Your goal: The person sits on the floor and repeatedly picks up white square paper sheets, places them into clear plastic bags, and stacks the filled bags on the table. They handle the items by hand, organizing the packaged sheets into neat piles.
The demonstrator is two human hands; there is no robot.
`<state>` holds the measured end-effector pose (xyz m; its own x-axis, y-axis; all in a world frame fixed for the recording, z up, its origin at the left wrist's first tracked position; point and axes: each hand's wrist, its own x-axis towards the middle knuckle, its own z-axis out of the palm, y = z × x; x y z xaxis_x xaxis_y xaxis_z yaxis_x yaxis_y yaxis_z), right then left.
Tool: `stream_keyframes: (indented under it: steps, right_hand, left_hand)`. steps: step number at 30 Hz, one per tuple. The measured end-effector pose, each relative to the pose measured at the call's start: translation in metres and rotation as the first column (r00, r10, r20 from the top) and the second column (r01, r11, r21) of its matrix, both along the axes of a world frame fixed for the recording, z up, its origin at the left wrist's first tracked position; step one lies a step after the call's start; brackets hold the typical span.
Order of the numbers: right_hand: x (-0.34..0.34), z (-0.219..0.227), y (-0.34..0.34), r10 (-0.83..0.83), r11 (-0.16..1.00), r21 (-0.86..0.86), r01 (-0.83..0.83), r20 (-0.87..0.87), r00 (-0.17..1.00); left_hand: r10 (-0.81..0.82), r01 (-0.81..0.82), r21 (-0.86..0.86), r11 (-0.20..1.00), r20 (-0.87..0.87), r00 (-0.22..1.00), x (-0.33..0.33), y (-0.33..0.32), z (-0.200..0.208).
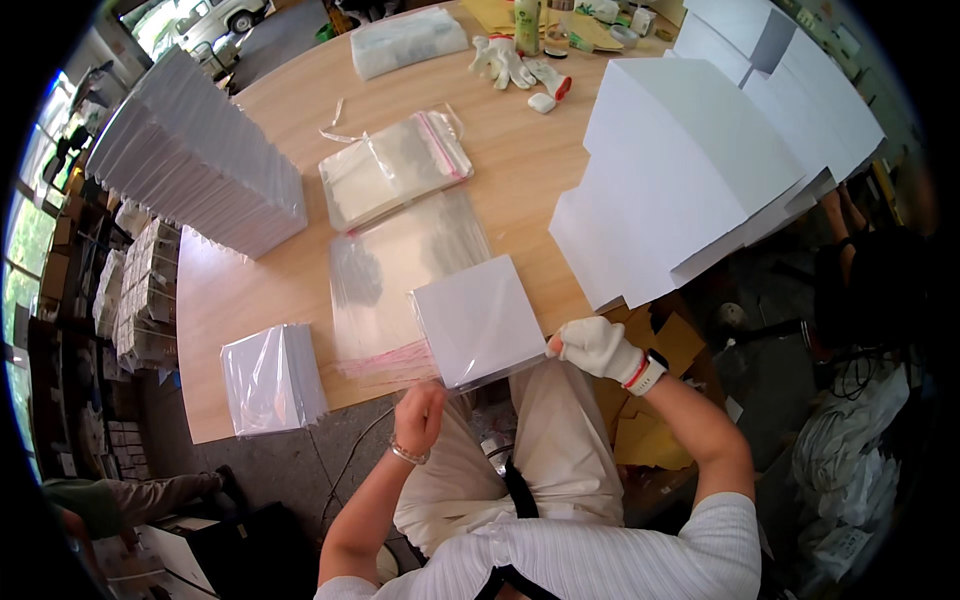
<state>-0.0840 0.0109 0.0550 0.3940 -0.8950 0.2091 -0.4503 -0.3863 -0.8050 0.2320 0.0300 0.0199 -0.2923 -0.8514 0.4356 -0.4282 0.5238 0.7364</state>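
Observation:
A white square sheet or board lies at the table's near edge in a clear plastic bag, whose loose flap shows along its near side. My left hand, bare, is closed at the near left corner and seems to pinch the flap. My right hand wears a white glove with the thumb and fingertip exposed; it grips the bag's near right corner. Just left, flat clear bags with pink strips lie fanned out. Farther back rests a thicker bundle of clear bags.
A small bagged stack sits at the near left. Behind it rises a tall stack of bagged white pieces. Large white stacks fill the right side. Work gloves, a green bottle and a plastic-wrapped pack lie far back.

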Motion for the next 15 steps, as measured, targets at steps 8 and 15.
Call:
stream_keyframes:
  steps: [8,15]
  right_hand:
    - [0.039,-0.013,-0.01,-0.489,0.868,-0.197,0.457,-0.504,0.712]
    - [0.049,-0.009,0.001,-0.557,0.83,-0.332,0.447,-0.526,0.643]
  left_hand:
    - [0.191,-0.311,0.549,0.776,0.265,0.945,-0.02,-0.029,0.015]
    - [0.208,-0.331,0.398,0.855,0.32,0.924,-0.012,-0.02,0.01]
